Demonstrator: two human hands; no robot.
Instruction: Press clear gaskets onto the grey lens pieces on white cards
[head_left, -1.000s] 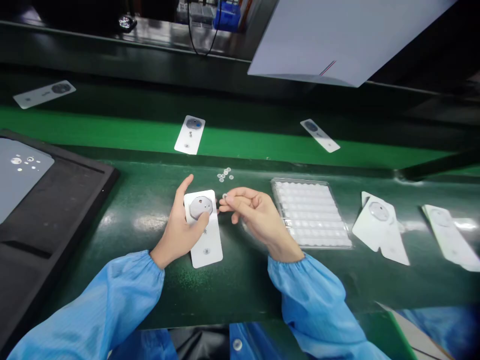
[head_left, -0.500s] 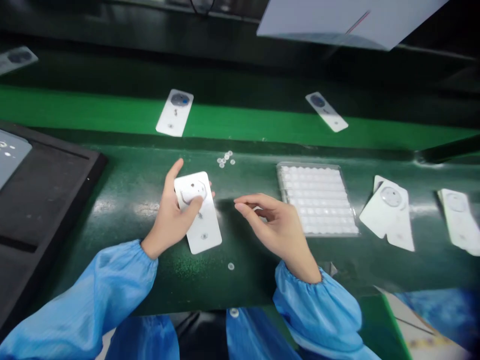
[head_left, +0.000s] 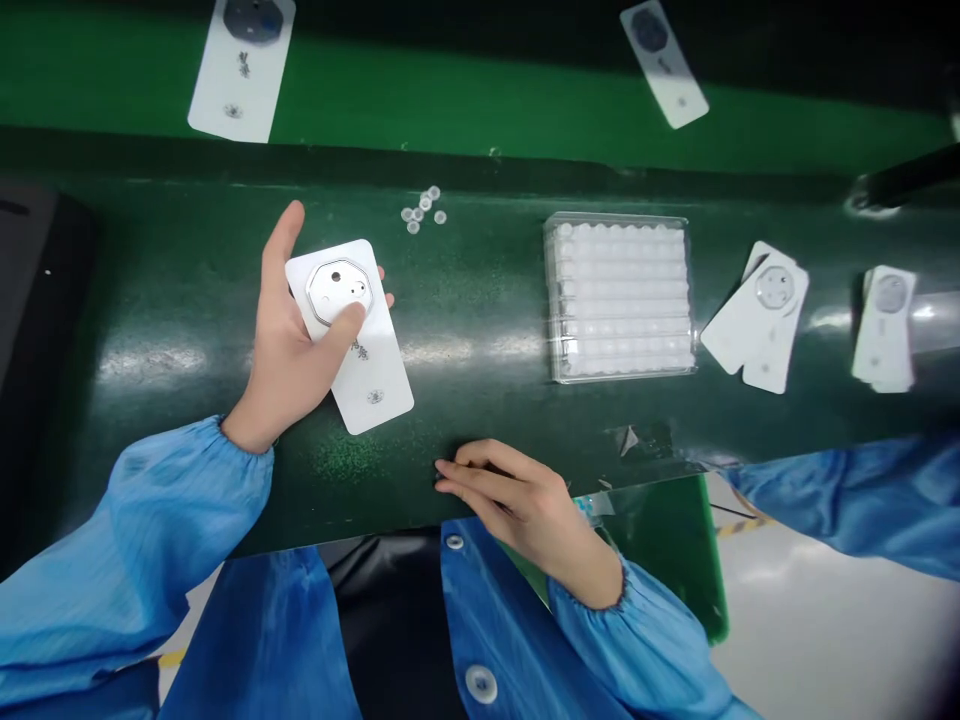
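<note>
My left hand (head_left: pixel 289 350) holds a white phone-shaped panel (head_left: pixel 386 360) above the bench. Its thumb presses on the panel's face, beside an eight-sided printed area with small dark holes, and the other fingers are behind it. Near the bench's front edge, my right hand (head_left: pixel 517 495) has its thumb and fingertips pinched together at the surface. Whatever lies between those fingertips is hidden or too small to name. Several small clear discs (head_left: pixel 425 203) lie loose beyond the panel.
Right of centre sits a clear tray (head_left: pixel 619 300) filled with rows of white pieces. Farther right lie overlapping white panels (head_left: pixel 776 330) and a stack of panels (head_left: pixel 885 330). Two more panels rest on the green strip behind. Another person's blue sleeve (head_left: pixel 862 500) shows at right.
My right hand has come down toward the front edge, where a lone clear disc lay; that disc no longer shows. My left hand still holds the panel. The view has tilted downward.
</note>
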